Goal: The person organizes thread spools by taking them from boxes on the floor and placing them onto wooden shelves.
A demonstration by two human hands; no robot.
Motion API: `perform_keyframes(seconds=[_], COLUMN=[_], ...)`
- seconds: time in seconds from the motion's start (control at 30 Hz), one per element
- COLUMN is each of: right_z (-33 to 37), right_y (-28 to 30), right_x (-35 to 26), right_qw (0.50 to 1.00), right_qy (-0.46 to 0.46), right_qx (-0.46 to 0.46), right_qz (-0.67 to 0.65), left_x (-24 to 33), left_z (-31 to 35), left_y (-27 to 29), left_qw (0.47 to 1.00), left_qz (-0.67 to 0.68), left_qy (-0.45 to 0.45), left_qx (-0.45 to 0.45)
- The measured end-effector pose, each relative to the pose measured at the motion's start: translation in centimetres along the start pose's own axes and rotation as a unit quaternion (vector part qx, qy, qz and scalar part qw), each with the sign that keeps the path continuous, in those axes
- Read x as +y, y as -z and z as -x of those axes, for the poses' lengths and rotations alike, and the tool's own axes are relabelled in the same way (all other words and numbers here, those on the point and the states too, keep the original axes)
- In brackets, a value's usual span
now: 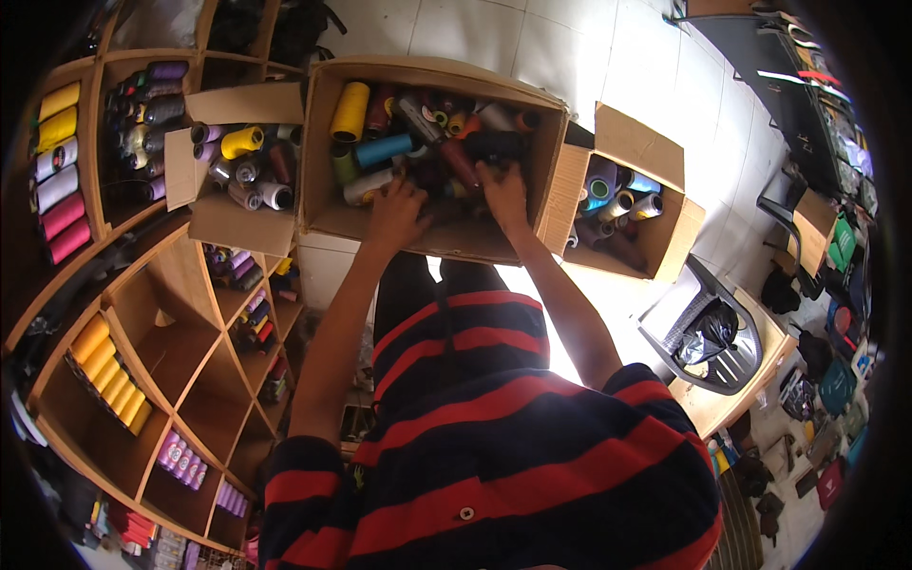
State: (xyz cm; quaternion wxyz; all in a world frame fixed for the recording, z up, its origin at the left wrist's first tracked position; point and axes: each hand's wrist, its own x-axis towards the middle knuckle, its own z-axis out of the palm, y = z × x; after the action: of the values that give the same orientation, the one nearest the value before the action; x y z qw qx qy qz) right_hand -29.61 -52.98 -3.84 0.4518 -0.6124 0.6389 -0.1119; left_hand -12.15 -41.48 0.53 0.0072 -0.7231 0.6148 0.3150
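Observation:
In the large cardboard box (427,243) before me lies a jumble of thread spools in many colours. My left hand (397,214) reaches over the near wall, fingers bent and spread, touching the end of a cream spool (363,189). My right hand (505,201) is inside too, fingers apart, beside the lower end of a maroon spool (458,161). Neither hand visibly holds anything, though the fingertips are partly lost among dark spools. A blue spool (384,149) lies beyond my left hand, and a yellow spool (351,111) leans in the far left corner.
Smaller open boxes of spools flank the large one: a left box (241,233) and a right box (655,152). Wooden shelves (185,366) with sorted spools fill the left side. A black plastic chair (703,328) stands at right, with clutter beyond it on the tiled floor (570,38).

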Motion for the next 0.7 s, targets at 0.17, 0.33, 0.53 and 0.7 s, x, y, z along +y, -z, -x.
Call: perform_keyframes(seconds=[0.17, 0.33, 0.53, 0.7], right_z=[-3.5, -4.6, -4.0, -4.7], right_y=[-0.5, -1.0, -3.5, -3.3], right_x=[-4.1, -3.3, 2.9, 0.1], right_qw=[0.985, 0.997, 0.995, 0.981], right_qy=[-0.051, 0.034, 0.017, -0.078], right_qx=[0.153, -0.072, 0.092, -0.051], right_qz=[-0.053, -0.013, 0.038, 0.168], left_x=[1.2, 1.1, 1.1, 0.5], left_z=[-0.6, -1.8, -1.9, -1.3], left_y=[-2.6, -2.4, -1.7, -2.9], left_qw=[0.998, 0.993, 0.983, 0.992], left_qz=[-0.037, 0.077, 0.142, 0.095], left_qy=[-0.015, 0.026, 0.048, 0.04], left_qx=[0.051, 0.09, 0.108, 0.079])
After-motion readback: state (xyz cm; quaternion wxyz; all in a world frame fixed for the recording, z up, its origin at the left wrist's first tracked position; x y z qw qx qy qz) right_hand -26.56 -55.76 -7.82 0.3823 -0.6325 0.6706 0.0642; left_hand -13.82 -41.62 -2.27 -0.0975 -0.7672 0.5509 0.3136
